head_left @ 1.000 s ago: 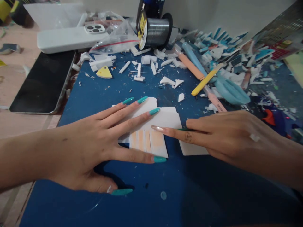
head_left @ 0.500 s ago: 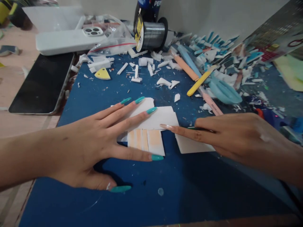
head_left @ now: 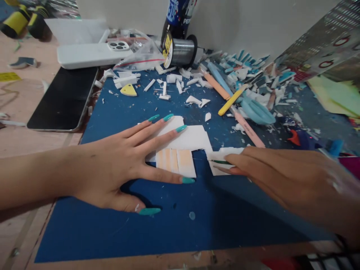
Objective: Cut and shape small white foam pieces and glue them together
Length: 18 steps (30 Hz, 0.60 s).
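My left hand (head_left: 120, 165), with long teal nails, lies spread over a white sheet piece (head_left: 194, 137). Below that sheet, a small white piece with pale orange stripes (head_left: 174, 161) shows between its index finger and thumb side. My right hand (head_left: 270, 172) is closed at the right, its fingers around a thin dark-green pointed tool (head_left: 221, 162) whose kind I cannot make out. The tool's tip is over another white sheet piece (head_left: 215, 155), partly hidden by the fingers. Blur softens the back of the right hand.
A blue board (head_left: 174, 236) bears white scraps (head_left: 194, 100), a yellow triangular piece (head_left: 128, 90), pens (head_left: 247, 129) and light-blue scissors handles (head_left: 258, 108). Behind stand a wire spool (head_left: 182, 52) and a bottle (head_left: 178, 18). A black phone (head_left: 63, 99) lies left, near a white phone (head_left: 87, 54).
My right hand has drawn back from the edge of the upper white sheet, where its index fingertip rested, to the lower right piece. My left hand keeps its place; the view has shifted slightly.
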Each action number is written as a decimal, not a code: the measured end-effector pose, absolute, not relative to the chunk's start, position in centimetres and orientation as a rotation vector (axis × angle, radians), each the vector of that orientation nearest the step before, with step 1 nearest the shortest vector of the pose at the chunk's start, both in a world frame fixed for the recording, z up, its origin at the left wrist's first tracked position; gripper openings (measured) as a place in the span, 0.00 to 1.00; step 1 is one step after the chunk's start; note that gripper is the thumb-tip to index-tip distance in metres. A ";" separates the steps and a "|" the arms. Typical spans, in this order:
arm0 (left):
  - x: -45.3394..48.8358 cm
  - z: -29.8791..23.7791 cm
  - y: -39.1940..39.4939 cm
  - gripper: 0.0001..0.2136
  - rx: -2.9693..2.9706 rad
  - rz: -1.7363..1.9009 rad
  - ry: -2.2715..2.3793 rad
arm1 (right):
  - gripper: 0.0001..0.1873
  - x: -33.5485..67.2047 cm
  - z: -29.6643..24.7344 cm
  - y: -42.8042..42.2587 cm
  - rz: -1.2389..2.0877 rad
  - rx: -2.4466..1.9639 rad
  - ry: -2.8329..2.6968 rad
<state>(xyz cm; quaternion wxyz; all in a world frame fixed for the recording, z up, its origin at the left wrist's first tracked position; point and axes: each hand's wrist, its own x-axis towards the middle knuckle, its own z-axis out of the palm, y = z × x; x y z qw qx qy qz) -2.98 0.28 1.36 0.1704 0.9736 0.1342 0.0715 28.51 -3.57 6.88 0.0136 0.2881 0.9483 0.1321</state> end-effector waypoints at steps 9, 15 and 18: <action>-3.0 1.4 0.4 0.32 2.763 0.164 0.383 | 0.12 26.4 6.8 -3.1 0.484 0.673 2.974; -2.9 1.4 0.5 0.32 2.769 0.132 0.383 | 0.11 26.6 6.2 -3.1 0.436 0.703 2.920; -3.0 1.4 0.4 0.32 2.779 0.128 0.387 | 0.10 26.6 6.3 -3.0 0.449 0.686 2.917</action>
